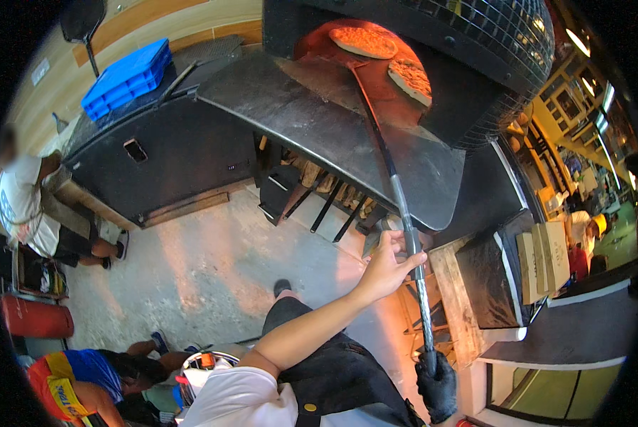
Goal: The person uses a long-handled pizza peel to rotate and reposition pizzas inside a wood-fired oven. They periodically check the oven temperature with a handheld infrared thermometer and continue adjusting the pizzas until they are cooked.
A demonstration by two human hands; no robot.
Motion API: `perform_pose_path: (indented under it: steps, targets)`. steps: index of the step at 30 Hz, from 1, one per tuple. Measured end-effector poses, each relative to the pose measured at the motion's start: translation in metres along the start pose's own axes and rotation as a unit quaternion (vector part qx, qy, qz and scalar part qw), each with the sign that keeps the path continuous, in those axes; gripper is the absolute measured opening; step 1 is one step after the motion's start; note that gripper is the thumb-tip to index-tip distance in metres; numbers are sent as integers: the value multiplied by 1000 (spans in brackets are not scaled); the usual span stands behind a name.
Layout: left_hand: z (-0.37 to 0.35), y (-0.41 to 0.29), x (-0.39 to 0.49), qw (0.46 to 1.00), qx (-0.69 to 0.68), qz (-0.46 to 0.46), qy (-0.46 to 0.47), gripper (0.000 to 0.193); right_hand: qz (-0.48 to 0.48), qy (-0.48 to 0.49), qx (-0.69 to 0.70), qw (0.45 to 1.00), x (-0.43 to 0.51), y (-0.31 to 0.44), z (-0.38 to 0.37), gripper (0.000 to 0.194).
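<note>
My bare left hand [391, 265] holds the grey sleeve of a long metal pizza peel handle [400, 197] between thumb and fingers. At the lower end of the same handle, my right hand [436, 385], in a black glove, is closed around the grip. The handle runs over the dark metal shelf into the mouth of a glowing oven, where the tool's head is hard to make out. Inside the oven, one pizza [363, 42] lies at the back and another pizza [411, 81] at the right, both apart from the handle.
A blue plastic crate [127, 80] stands on the left counter. Firewood [327, 184] is stacked under the oven shelf [308, 115]. One person [25, 197] stands at the left; another person [92, 376] is low at the bottom left. Cardboard boxes [544, 261] stand at the right.
</note>
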State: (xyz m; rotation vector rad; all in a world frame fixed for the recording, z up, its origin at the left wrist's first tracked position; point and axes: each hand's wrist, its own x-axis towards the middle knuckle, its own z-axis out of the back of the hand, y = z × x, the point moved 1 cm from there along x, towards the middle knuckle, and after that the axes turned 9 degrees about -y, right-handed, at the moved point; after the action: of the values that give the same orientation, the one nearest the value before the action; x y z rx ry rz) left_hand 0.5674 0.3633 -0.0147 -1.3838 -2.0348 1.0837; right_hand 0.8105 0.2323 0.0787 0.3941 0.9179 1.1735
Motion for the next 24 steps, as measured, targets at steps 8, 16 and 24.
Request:
perform_pose_path:
  steps: [8, 16, 24]
  targets:
    - [45, -62, 17, 979, -18, 162, 122, 43, -159, 134, 33, 978, -92, 3, 33, 27]
    - [175, -112, 5, 917, -41, 318, 236, 35, -216, 14, 24, 976, -221, 34, -161, 33]
    - [287, -200, -29, 857, -7, 422, 297, 34, -239, -78, 16, 968, -349, 82, -348, 39]
